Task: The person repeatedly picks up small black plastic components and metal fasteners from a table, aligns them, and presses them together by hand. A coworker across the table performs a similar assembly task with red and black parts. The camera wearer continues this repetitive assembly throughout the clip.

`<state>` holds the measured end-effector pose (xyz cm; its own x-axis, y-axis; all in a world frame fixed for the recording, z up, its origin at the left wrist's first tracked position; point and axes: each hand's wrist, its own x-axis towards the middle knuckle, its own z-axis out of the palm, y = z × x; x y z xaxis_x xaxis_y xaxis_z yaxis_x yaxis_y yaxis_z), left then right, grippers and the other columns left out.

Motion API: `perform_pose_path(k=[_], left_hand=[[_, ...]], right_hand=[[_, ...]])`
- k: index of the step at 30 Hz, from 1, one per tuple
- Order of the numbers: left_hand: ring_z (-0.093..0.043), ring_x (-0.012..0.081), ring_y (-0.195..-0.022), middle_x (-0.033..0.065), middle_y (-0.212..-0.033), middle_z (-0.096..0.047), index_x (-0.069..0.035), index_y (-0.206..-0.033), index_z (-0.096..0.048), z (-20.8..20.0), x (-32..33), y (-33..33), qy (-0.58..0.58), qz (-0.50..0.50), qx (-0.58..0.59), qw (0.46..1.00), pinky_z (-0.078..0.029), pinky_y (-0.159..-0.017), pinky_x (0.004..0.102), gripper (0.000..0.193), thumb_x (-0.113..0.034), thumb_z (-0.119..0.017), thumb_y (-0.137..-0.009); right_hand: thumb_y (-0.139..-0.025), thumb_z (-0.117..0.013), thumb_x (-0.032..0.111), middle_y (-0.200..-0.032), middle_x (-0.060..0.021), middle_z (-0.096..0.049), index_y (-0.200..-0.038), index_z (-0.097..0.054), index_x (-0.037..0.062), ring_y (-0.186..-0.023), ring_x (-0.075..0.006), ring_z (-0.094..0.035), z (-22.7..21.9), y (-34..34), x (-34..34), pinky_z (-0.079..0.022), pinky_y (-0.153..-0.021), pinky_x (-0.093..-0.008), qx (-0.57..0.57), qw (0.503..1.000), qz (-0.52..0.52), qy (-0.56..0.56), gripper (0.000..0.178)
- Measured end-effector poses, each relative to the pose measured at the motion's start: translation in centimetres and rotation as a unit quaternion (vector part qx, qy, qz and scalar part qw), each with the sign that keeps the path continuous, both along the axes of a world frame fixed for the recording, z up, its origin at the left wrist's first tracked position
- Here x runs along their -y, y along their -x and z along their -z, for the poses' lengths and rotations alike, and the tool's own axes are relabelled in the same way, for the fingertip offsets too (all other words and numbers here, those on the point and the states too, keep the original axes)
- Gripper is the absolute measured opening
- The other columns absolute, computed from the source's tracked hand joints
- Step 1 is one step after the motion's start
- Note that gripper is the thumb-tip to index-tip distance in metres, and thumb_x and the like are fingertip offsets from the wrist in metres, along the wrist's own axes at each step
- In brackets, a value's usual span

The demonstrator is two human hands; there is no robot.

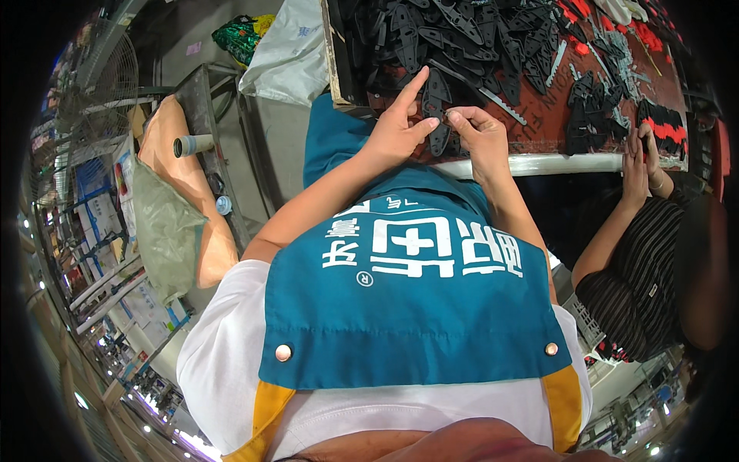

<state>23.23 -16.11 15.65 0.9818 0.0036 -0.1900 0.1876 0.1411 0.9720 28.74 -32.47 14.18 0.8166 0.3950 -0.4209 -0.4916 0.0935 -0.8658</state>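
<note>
My left hand [396, 132] is at the table's near edge, its index finger stretched out and its thumb apart, with nothing seen in it. My right hand [485, 137] is closed in a pinch close to the left thumb. Something small and dark shows at its fingertips, too small to name. Between my hands, a flat black plastic part [436, 88] with holes lies at the edge of a heap of similar black parts [462, 46]. Grey toothed strips [504, 106] lie to the right of the heap.
The red-brown tabletop [539, 119] has a wooden side board [336, 61] on its left. Red and black parts [663, 123] lie at right, near a co-worker's hands [640, 158]. A white sack [286, 58], a metal frame stand [223, 138] and a fan [96, 85] are at left.
</note>
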Motion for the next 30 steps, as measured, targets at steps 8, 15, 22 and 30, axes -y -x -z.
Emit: perform_pose_path(k=[8,15,22,30], left_hand=[[-0.050,0.0061,-0.074,0.0065,-0.099,-0.061,-0.018,-0.150,-0.012,-0.1,0.5,0.0,-0.034,-0.011,0.016,0.999,-0.043,-0.063,0.0207,0.077,0.001,-0.055,-0.088],[-0.052,0.0071,-0.075,0.0076,-0.100,-0.060,-0.015,-0.149,-0.013,-0.4,0.3,0.3,-0.042,-0.005,0.029,0.999,-0.044,-0.065,0.0214,0.076,0.000,-0.055,-0.088],[-0.057,0.0143,-0.087,0.0117,-0.106,-0.061,-0.012,-0.148,-0.018,0.4,0.5,0.2,-0.169,0.060,0.021,0.984,-0.045,-0.081,0.0264,0.072,-0.007,-0.058,-0.088],[-0.049,0.0272,-0.101,0.0093,-0.106,-0.054,-0.005,-0.117,-0.056,5.6,-1.9,-2.8,-0.685,0.004,0.213,0.697,-0.045,-0.083,0.0358,0.037,-0.014,-0.059,-0.081]], right_hand=[[-0.088,-0.066,0.017,-0.077,-0.0003,-0.062,-0.091,-0.067,-0.0001,-0.062,-0.0037,-0.050,-0.2,0.3,-0.5,-0.039,-0.053,-0.0184,0.017,0.998,0.055,0.011,0.017],[-0.088,-0.066,0.016,-0.080,-0.0008,-0.063,-0.094,-0.066,-0.0015,-0.070,-0.0054,-0.052,0.0,0.8,-0.8,-0.042,-0.062,-0.0191,0.043,0.998,0.041,0.029,0.019],[-0.087,-0.067,0.015,-0.081,-0.0014,-0.064,-0.093,-0.067,-0.0013,-0.072,-0.0069,-0.054,1.4,0.4,0.7,-0.043,-0.067,-0.0208,0.055,0.995,0.008,0.088,0.017],[-0.087,-0.067,0.021,-0.080,-0.0040,-0.063,-0.109,-0.060,-0.0079,-0.075,-0.0108,-0.057,4.3,-9.3,13.1,-0.045,-0.069,-0.0263,0.295,0.859,0.213,0.361,0.037]])
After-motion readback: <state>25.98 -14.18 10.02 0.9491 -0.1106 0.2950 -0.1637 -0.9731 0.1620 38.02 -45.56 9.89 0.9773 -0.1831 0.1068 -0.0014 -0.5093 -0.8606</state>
